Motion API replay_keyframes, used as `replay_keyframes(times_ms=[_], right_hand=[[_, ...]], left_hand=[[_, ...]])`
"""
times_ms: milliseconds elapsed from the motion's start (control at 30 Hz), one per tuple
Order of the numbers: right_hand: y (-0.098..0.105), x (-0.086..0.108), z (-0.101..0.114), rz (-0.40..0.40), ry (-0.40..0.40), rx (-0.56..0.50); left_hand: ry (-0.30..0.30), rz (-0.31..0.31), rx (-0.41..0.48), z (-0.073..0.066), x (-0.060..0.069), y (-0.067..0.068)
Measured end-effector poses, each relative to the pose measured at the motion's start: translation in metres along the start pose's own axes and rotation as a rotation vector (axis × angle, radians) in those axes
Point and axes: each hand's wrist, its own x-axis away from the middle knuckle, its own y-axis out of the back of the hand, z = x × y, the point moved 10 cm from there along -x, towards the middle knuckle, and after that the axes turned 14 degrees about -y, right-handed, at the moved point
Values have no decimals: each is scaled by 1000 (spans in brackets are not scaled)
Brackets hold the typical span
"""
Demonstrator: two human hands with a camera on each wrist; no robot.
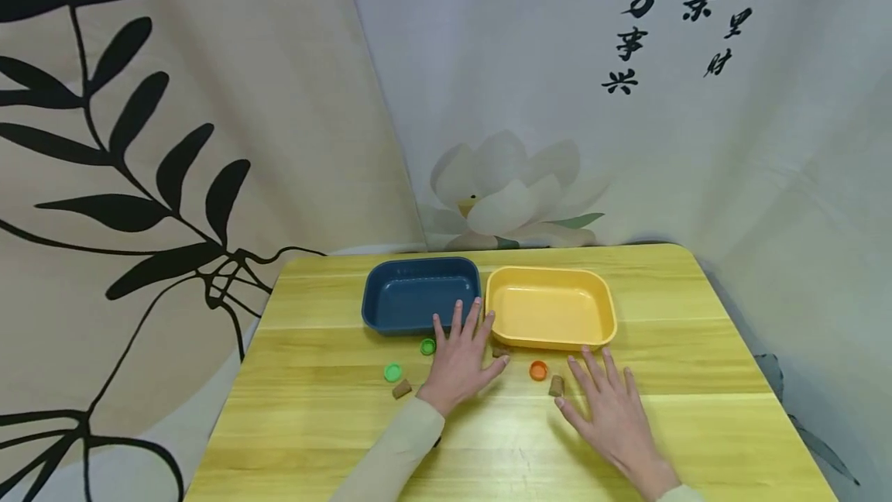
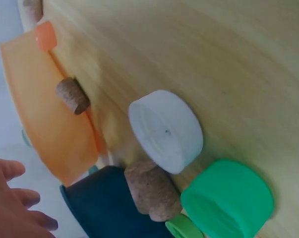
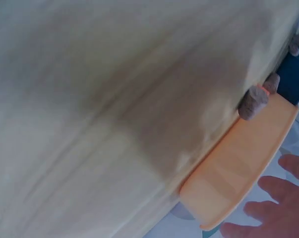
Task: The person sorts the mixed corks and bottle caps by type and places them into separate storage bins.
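The left hand (image 1: 460,366) is spread, fingers apart, in front of the blue tray's right corner, holding nothing. Below it in the left wrist view are a white cap (image 2: 166,131), a green cap (image 2: 228,198) and brown corks (image 2: 151,191). The right hand (image 1: 609,417), fingers also spread and empty, is in front of the yellow tray, just right of a cork (image 1: 556,386) and an orange cap (image 1: 538,370). Two green caps, one at the left (image 1: 392,372), and another cork (image 1: 402,389) lie left of the left hand. Whether either hand touches the table cannot be told.
A blue tray (image 1: 421,328) and a yellow tray (image 1: 550,342) stand side by side near the back edge of the wooden table (image 1: 516,448). Behind them hang cloths with printed leaves, a flower and writing. A small dark object (image 1: 437,441) shows beside the left sleeve.
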Motion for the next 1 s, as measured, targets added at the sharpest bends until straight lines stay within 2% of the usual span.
replay_keyframes(times_ms=[167,367,467,600,767,1000], right_hand=[[-9,5,3,33,-5,0],[-20,-2,-1,80,-27,-1],[-27,-8,-3,103,-33,17],[-31,-13,-1,98,-2,39],[-28,-14,5,47,46,59],[-9,-13,4,21,11,8]], left_hand=[[-8,51,-71,-3,-7,-12],[-7,93,-125,-2,-8,-24],[-11,94,-135,-2,-8,-28],[-18,70,-145,-4,-7,-27],[-19,51,-124,-5,-7,-25],[-18,47,-113,-3,-7,-27]])
